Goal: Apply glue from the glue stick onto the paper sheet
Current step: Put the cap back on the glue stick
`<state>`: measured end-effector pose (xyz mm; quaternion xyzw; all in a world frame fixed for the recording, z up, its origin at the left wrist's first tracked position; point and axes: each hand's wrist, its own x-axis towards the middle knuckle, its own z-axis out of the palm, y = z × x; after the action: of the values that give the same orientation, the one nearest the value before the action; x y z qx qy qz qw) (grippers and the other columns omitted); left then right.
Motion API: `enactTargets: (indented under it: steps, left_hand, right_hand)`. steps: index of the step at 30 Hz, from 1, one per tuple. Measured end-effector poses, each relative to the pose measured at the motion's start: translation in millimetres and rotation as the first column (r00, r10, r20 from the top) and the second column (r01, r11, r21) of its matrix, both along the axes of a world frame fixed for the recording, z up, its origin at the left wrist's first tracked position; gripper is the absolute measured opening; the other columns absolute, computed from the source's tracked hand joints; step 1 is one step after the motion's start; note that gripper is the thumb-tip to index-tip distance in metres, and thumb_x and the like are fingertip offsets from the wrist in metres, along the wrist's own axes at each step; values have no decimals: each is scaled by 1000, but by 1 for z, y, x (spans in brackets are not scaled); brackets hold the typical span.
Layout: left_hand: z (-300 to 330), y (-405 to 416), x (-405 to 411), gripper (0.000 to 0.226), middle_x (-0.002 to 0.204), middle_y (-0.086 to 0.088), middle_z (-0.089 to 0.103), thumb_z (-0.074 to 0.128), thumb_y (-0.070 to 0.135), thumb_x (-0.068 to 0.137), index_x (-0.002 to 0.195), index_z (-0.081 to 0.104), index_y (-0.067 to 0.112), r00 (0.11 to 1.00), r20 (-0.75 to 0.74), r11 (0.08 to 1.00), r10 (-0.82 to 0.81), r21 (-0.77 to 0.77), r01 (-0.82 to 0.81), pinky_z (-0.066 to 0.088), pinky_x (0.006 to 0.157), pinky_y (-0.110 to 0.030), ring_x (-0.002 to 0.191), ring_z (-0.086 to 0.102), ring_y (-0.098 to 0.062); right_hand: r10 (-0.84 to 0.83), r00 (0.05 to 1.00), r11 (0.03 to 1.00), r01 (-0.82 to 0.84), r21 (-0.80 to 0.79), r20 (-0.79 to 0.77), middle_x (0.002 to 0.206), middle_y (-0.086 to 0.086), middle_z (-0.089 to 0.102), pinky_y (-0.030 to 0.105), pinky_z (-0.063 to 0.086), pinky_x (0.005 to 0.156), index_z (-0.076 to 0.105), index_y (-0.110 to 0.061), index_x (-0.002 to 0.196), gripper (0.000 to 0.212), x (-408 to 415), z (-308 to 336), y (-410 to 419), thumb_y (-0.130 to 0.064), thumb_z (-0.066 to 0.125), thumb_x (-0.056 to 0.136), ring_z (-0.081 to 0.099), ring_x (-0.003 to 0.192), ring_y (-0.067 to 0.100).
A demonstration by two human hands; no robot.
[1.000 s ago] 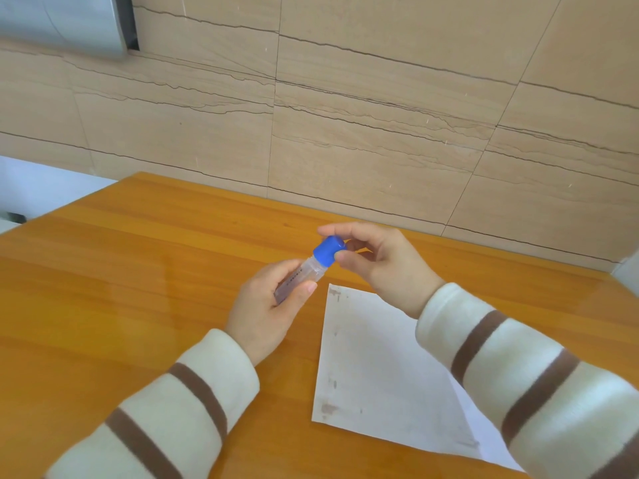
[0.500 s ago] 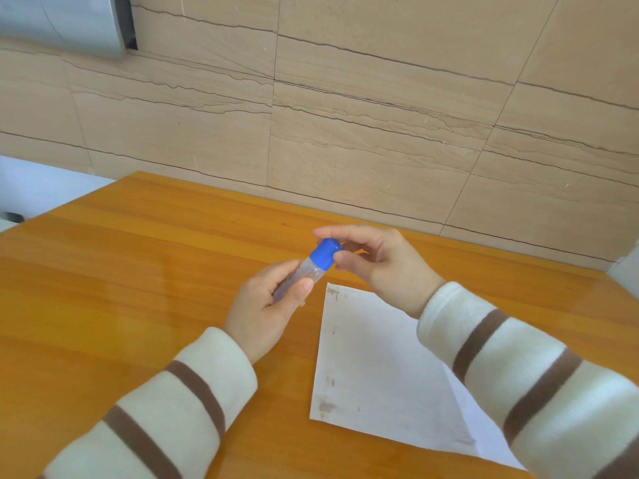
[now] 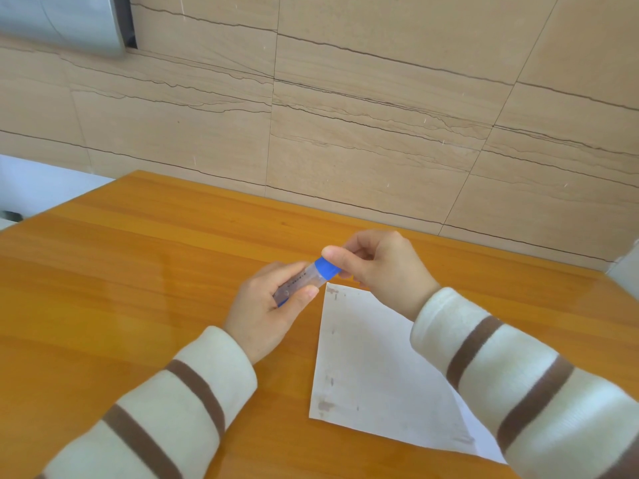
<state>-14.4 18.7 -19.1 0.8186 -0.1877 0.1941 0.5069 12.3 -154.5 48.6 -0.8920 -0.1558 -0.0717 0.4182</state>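
Note:
A glue stick with a clear body and a blue cap is held tilted above the wooden table. My left hand wraps around its body. My right hand pinches the blue cap between thumb and fingers; the cap sits on the stick. A white paper sheet with faint smudges along its left edge lies flat on the table, just right of and below the hands. My right sleeve covers the sheet's right part.
A beige tiled wall rises right behind the table's far edge. A grey metal fixture hangs at the top left. The table's left edge drops off toward a pale floor.
Both hands with the glue stick have shifted slightly down and toward the paper. My right thumb now lies over the top of the cap.

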Motion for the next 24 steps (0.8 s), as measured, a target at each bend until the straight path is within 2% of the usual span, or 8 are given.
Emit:
enactTargets:
  steps: [3, 6, 8, 10, 12, 17, 21, 24]
  left_hand:
    - [0, -1, 0, 23, 76, -6, 58, 53, 36, 84, 103, 63, 30, 1000, 9, 1000, 5, 8, -5, 41, 68, -32, 73, 50, -15]
    - [-1, -1, 1, 21, 77, -7, 59, 53, 37, 84, 102, 62, 30, 1000, 16, 1000, 9, 15, -9, 41, 68, -32, 74, 51, -15]
    - [-1, -1, 1, 20, 76, -6, 58, 54, 37, 84, 101, 62, 31, 1000, 22, 1000, 13, 10, -13, 41, 68, -31, 74, 50, -15]
    - [0, -2, 1, 20, 76, -4, 58, 54, 37, 84, 101, 63, 33, 1000, 24, 1000, 9, 2, -9, 41, 68, -27, 75, 50, -14]
    - [0, -2, 1, 20, 76, -3, 58, 55, 36, 83, 101, 63, 33, 1000, 27, 1000, 6, -2, -6, 40, 68, -25, 75, 50, -13]
    - [-1, -2, 1, 22, 75, -2, 56, 55, 36, 83, 103, 63, 30, 1000, 28, 1000, 11, -13, -11, 38, 66, -21, 75, 49, -14]
    - [0, -2, 1, 22, 75, -1, 56, 56, 36, 82, 102, 64, 31, 999, 28, 1000, 16, -17, -16, 38, 66, -22, 74, 49, -13]
    - [0, -2, 0, 22, 76, -2, 58, 56, 36, 82, 102, 64, 32, 1000, 27, 1000, 15, -24, -14, 39, 67, -24, 75, 50, -14]
  right_hand:
    - [-23, 1000, 1000, 22, -4, -12, 58, -7, 67, 26, 52, 60, 68, -19, 72, 39, 0, -1, 0, -58, 67, 74, 55, 52, 1]
    - [-13, 1000, 1000, 12, -16, -18, 72, -3, 70, 29, 53, 64, 68, -22, 77, 37, -1, 2, -1, -59, 66, 74, 57, 61, 5]
    - [13, 1000, 1000, -14, -27, -16, 89, -8, 68, 23, 48, 66, 67, -31, 94, 32, -3, 5, -2, -56, 66, 74, 58, 75, 7]
    - [77, 997, 997, -77, -21, -28, 106, -10, 63, 18, 45, 72, 58, -39, 114, 40, -4, 9, -6, -45, 70, 77, 58, 91, 8]
    - [157, 987, 987, -158, -35, -34, 116, -8, 59, 18, 46, 83, 51, -43, 122, 50, -6, 13, -9, -29, 73, 79, 54, 102, 8]
    - [251, 967, 962, -253, -99, -29, 121, -10, 61, 31, 42, 100, 54, -44, 118, 49, -11, 17, -13, -14, 69, 83, 51, 117, 11]
    - [256, 967, 963, -256, -90, -9, 115, -9, 65, 36, 42, 101, 62, -40, 106, 38, -11, 19, -12, -10, 68, 84, 54, 112, 10]
    - [249, 968, 966, -250, -72, -10, 109, -11, 67, 36, 42, 102, 65, -37, 104, 34, -12, 19, -12, -9, 68, 84, 56, 107, 8]
